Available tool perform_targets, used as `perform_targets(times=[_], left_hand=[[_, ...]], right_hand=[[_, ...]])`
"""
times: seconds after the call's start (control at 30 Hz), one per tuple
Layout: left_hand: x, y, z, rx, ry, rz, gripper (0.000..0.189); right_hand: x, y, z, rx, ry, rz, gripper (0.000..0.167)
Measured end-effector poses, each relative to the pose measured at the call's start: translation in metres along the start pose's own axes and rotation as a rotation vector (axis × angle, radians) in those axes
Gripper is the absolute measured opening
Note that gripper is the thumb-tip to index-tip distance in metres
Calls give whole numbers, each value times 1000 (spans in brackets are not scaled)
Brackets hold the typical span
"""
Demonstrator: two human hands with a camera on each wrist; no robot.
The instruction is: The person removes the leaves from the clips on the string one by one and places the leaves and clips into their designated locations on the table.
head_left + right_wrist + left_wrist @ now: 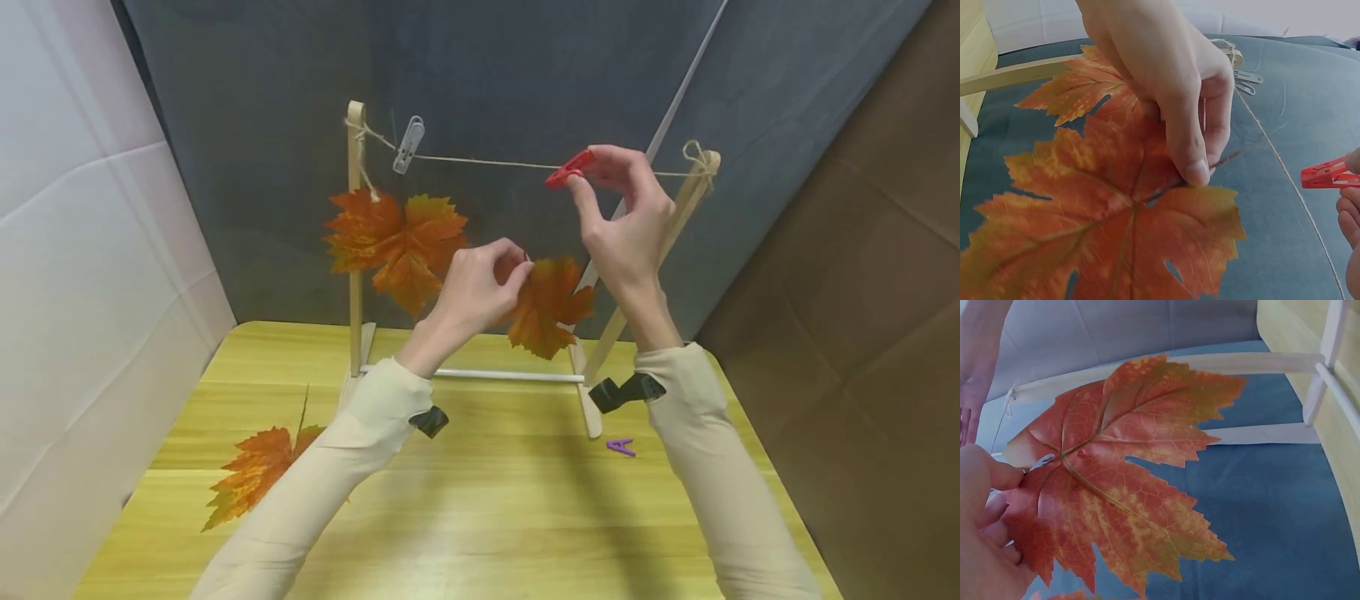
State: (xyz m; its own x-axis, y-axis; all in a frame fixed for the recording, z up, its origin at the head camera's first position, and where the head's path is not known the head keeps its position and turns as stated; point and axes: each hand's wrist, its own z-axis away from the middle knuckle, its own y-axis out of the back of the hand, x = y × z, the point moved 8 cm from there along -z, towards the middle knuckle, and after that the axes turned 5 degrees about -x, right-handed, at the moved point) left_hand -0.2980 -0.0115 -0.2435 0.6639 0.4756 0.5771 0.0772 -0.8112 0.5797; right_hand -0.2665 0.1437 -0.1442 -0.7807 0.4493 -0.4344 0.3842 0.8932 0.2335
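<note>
My left hand pinches the thin stem of an orange maple leaf between thumb and fingers, below the string. The leaf spreads wide in the left wrist view, and its dark stem tip pokes past the thumb in the right wrist view. Up at the string, my right hand pinches a red clothespin by its handle end. In the right wrist view this clothespin lies a little to the side of the string, its nose pointing toward it.
A grey clothespin clips onto the string near the left post, with another maple leaf hanging below. The right post holds the string's other end. On the table lie a purple clothespin and a third leaf.
</note>
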Motion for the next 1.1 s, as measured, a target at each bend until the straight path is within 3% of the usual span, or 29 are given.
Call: perform_targets(times=[0.23,0.47,0.73,1.1], left_hand=[[-8,-1,14,8,17,13,13],[-16,-2,28,-8,43,11,13],[-27,-5,45,-34,80,19,11],[-39,-10,71,-45,108,24,10]], right_hand=[[4,2,10,-11,-9,-18,32],[13,5,25,-27,-104,-26,29],[26,12,45,-48,-158,-35,29],[38,19,74,-104,-273,-123,36]])
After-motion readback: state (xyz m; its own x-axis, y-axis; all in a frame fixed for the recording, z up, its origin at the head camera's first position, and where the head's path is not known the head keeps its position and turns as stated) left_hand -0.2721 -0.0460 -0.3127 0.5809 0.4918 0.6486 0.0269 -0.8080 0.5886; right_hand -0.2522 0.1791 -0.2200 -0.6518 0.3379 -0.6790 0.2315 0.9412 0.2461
